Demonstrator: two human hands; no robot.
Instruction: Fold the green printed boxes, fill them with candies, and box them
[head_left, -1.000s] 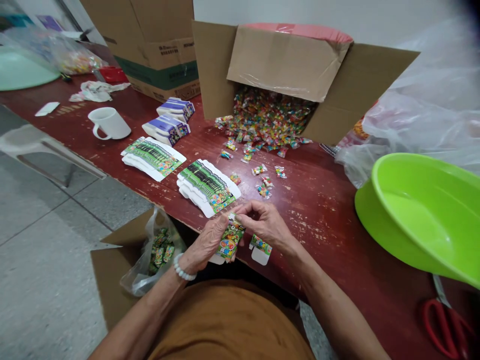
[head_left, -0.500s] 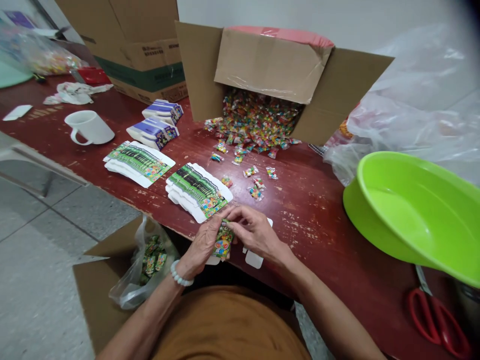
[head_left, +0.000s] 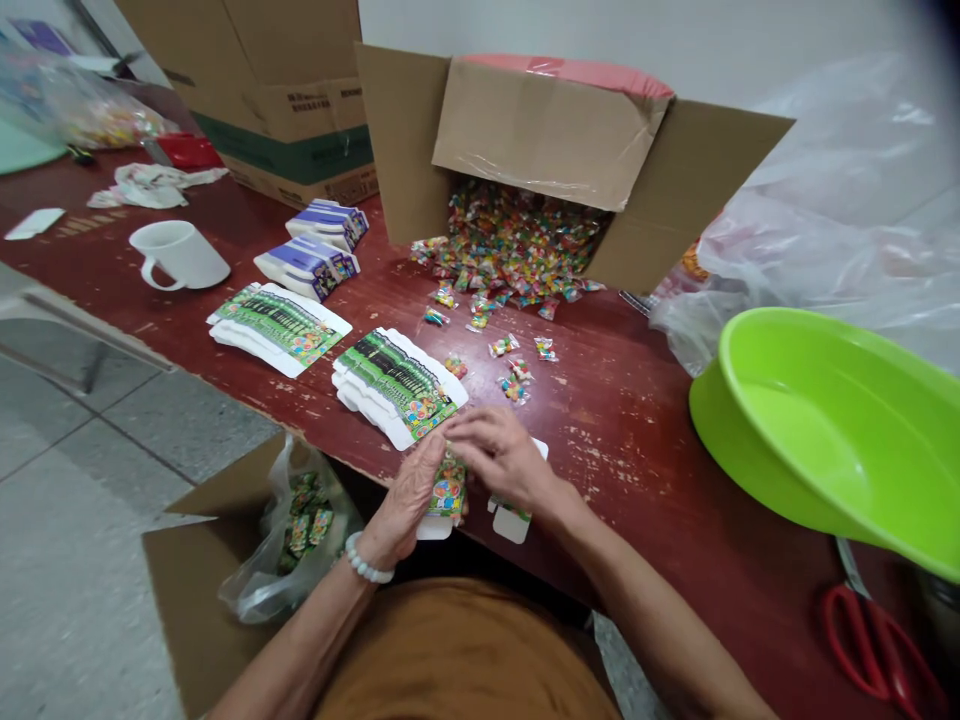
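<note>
Just below the centre of the frame, a small green box [head_left: 448, 487] lies within the curl of the left hand [head_left: 409, 495], which is clamped on it, thumb along the near face and fingertips showing past its right edge. A white flap [head_left: 435, 527] sticks out at the box's lower end. To the right of the box, the right hand [head_left: 504, 452] reaches across its upper end, fingers bent and close together over the top; they hide what they touch, so I cannot tell whether they pinch it. Under the right hand's wrist side, a flat blank [head_left: 511, 524] shows partly on the red bench [head_left: 622, 400]. Just beyond the hands, a fanned green stack [head_left: 397, 385] lies near the fingertips, with a second stack [head_left: 276, 328] to its left and purple stacks [head_left: 307, 262] behind that one. Past them, at upper centre, wrapped candies [head_left: 517, 245] spill from a carton [head_left: 551, 130], a few loose pieces lying between it and the right hand. A white mug [head_left: 184, 255] stands at the left, a green basin [head_left: 817, 430] at the right, with red scissors [head_left: 862, 635] at lower right. At lower left, a clear bag [head_left: 259, 580] holds more green boxes [head_left: 306, 525].
</note>
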